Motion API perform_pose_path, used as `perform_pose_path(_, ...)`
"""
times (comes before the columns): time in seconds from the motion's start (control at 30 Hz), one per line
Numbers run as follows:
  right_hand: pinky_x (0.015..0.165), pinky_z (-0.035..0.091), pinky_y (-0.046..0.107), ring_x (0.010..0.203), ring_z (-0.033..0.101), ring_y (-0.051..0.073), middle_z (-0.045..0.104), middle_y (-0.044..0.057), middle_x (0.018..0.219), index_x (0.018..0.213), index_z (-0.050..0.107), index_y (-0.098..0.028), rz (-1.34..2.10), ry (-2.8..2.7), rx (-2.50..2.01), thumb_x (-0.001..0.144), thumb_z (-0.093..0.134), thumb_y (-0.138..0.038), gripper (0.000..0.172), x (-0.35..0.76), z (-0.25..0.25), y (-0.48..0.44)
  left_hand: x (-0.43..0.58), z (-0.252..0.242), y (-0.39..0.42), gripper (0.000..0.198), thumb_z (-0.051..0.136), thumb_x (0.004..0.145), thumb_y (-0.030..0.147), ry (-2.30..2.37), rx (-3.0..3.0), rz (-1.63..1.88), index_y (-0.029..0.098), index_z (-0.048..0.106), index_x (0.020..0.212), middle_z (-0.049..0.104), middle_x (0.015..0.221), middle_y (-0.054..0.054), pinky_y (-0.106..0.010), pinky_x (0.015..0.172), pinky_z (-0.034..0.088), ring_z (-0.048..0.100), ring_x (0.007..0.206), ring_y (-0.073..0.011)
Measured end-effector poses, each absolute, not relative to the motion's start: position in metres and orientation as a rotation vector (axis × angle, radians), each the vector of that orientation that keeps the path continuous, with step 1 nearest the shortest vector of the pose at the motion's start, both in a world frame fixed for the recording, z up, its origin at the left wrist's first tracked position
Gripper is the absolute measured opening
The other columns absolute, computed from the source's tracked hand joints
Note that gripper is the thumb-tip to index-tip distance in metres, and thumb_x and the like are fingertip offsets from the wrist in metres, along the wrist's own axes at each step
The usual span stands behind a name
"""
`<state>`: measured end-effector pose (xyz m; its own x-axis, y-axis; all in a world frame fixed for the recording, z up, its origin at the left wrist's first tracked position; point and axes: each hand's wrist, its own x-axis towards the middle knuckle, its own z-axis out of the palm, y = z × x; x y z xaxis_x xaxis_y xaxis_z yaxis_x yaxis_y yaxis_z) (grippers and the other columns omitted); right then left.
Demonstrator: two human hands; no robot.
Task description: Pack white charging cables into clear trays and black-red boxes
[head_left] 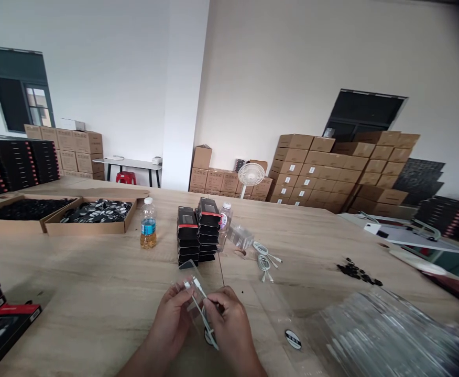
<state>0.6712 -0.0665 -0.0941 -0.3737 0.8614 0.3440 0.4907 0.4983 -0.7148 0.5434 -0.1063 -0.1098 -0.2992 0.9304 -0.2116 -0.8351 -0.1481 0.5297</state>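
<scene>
Low in the middle of the head view, my left hand (170,317) is closed around a clear plastic sleeve (192,268) and one connector end of a white charging cable (197,284). My right hand (231,320) pinches the same cable a little lower, its end pointing up and away. Part of the cable hangs below my right fingers, by a round black-and-white sticker. Just beyond my hands stand two stacks of small black boxes (188,230). To their right lie coiled white cables (264,262) on the table.
Clear plastic sleeves (386,335) are heaped at the near right. Small black parts (357,273) lie behind them. A bottle (148,225) and cardboard trays (88,228) of black pieces stand at the left. Red-and-black boxes (5,324) occupy the near left.
</scene>
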Motion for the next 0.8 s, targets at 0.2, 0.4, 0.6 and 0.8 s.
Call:
perform_pose_path(0.2, 0.071, 0.047, 0.032, 0.074, 0.062, 0.020, 0.066, 0.006, 0.077, 0.075, 0.075, -0.019, 0.872, -1.942, -1.054, 0.085, 0.057, -0.040, 0.029, 0.668, -0.101, -0.060, 0.547, -0.114, -0.106, 0.035, 0.083, 0.061, 0.018, 0.684, 0.234, 1.735, 0.018, 0.068, 0.093, 0.073, 0.081, -0.004, -0.029, 0.068, 0.052, 0.067, 0.071, -0.0167)
perform_pose_path(0.4, 0.065, 0.047, 0.029, 0.069, 0.060, 0.019, 0.066, 0.004, 0.071, 0.072, 0.073, -0.017, 1.083, -1.876, -1.067, 0.078, 0.062, -0.040, 0.026, 0.669, -0.098, -0.060, 0.549, -0.110, -0.105, 0.034, 0.084, 0.058, 0.019, 0.768, 0.228, 1.763, 0.018, 0.068, 0.089, 0.074, 0.079, -0.004, -0.027, 0.066, 0.052, 0.067, 0.068, -0.0156)
perform_pose_path(0.6, 0.056, 0.042, 0.026, 0.058, 0.052, 0.015, 0.058, -0.001, 0.060, 0.059, 0.061, -0.019, 1.096, -1.770, -1.158, 0.070, 0.064, -0.033, 0.018, 0.668, -0.102, -0.059, 0.554, -0.107, -0.107, 0.034, 0.084, 0.055, 0.019, 0.812, 0.230, 1.746, 0.016, 0.068, 0.085, 0.071, 0.072, -0.003, -0.027, 0.063, 0.051, 0.063, 0.062, -0.0145)
perform_pose_path(0.8, 0.055, 0.039, 0.026, 0.056, 0.051, 0.014, 0.056, -0.003, 0.056, 0.055, 0.055, -0.020, 1.052, -1.876, -1.179, 0.072, 0.063, -0.031, 0.022, 0.666, -0.097, -0.065, 0.559, -0.109, -0.108, 0.033, 0.089, 0.053, 0.024, 0.844, 0.281, 1.769, 0.016, 0.065, 0.073, 0.064, 0.063, 0.002, -0.025, 0.058, 0.048, 0.059, 0.057, -0.0123)
